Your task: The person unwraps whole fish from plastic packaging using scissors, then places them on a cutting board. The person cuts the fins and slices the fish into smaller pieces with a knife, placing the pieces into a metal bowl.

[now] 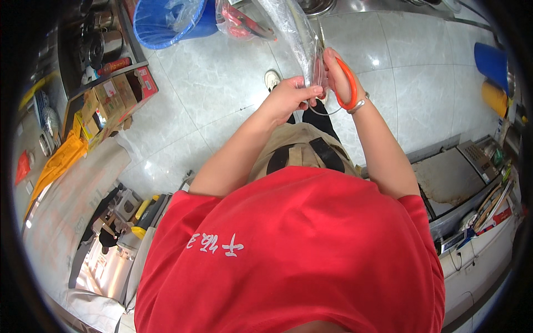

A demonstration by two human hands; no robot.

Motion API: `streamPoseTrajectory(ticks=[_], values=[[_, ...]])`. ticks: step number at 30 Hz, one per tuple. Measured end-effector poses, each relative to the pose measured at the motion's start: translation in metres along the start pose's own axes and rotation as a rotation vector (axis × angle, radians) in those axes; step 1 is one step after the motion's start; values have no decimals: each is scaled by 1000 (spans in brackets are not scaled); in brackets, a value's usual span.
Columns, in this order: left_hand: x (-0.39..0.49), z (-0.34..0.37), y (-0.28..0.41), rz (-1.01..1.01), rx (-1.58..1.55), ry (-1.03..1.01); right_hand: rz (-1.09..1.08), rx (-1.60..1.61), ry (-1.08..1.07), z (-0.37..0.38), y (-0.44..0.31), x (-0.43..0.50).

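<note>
My left hand (287, 98) pinches the lower end of a long silvery item in clear plastic (293, 39), possibly a fish, which stretches up to the top edge. Close on its right, my right hand (339, 79) is on what look like scissors with an orange handle loop (353, 83) around the hand; a thin metal blade (321, 33) points up beside the plastic. Clear plastic film (318, 73) bunches between my hands. A thin grey loop (327, 113) hangs below them. Another clear bag with red contents (239, 25) lies to the upper left.
A blue bin (166, 25) with a plastic liner stands at upper left. Cardboard boxes (112, 95) and a pot (106, 45) sit on shelving at left. A metal basin (314, 6) is at the top. A metal appliance (449, 179) stands at right. Tiled floor (208, 83) lies below.
</note>
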State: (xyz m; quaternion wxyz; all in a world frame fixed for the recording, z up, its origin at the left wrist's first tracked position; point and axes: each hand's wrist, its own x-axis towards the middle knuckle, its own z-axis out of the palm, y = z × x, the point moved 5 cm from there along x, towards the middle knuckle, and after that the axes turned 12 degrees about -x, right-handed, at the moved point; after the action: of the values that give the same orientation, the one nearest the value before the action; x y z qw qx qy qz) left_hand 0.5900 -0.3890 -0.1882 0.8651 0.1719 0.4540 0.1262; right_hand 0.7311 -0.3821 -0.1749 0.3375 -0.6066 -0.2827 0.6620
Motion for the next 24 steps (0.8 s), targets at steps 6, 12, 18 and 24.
streamPoseTrajectory(ticks=[6, 12, 18, 24], values=[[-7, -6, -1, -6, 34, -29, -25, -224, 32, 4, -23, 34], [-18, -9, -9, -49, 101, -64, -133, -214, 56, 12, -36, 55], [1, -37, 21, 63, 132, 85, -178, -254, 43, 5, -29, 57], [74, -44, 128, 729, 3, 500, 10, -188, -163, 4, -18, 54]])
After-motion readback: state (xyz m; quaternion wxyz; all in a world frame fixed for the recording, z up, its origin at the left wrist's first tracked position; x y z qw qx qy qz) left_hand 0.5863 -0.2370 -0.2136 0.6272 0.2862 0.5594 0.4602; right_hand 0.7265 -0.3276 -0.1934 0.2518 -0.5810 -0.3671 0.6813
